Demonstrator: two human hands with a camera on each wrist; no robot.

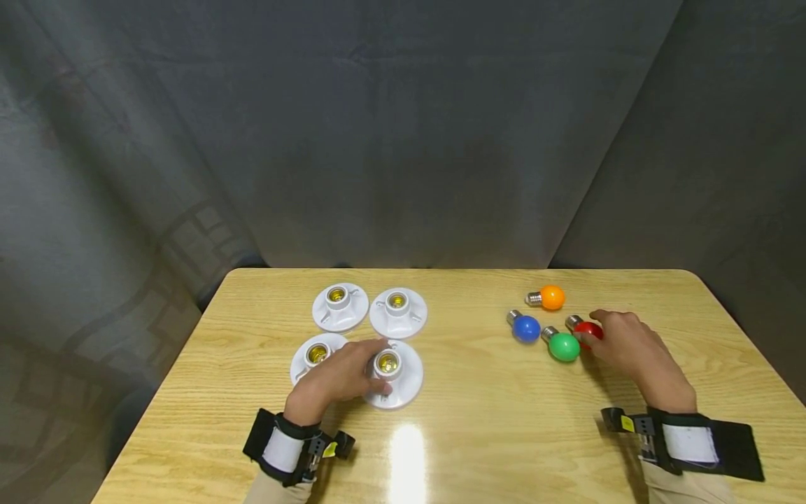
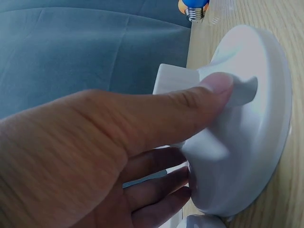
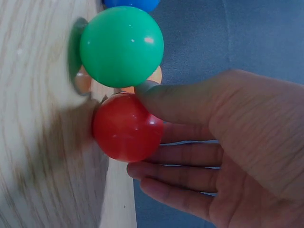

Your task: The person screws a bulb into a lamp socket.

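- Lying on the wooden table (image 1: 478,434), with metal base turned away and leftward: green bulb (image 1: 563,347).
- Just right of the green bulb and slightly beyond: red bulb (image 3: 126,128), also lying down, metal base turned the same way; cannot tell whether touching the green bulb.
- At the red bulb, right of the green bulb: right hand (image 1: 630,346), thumb and fingers closed about the glossy globe, thumb on the side toward the green bulb, remaining fingers along the opposite side; cannot tell how firm a hold.
- Left of the green bulb and slightly beyond: blue bulb (image 1: 526,329), base pointing away.
- Farther beyond the green bulb: orange bulb (image 1: 553,297), lying with base to the left.
- Well left of the green bulb: four round white sockets with brass-coloured threads, close together: far left socket (image 1: 340,311), far right socket (image 1: 399,308), near left socket (image 1: 317,352) and near right socket (image 1: 398,374).
- Well left of the green bulb, at the near right socket: left hand (image 1: 336,378), clasping from the left, thumb pressed on the nearer side, other fingers curled on the farther side.
- Beyond the green bulb, past the table edge: dark grey curtain (image 1: 403,140).
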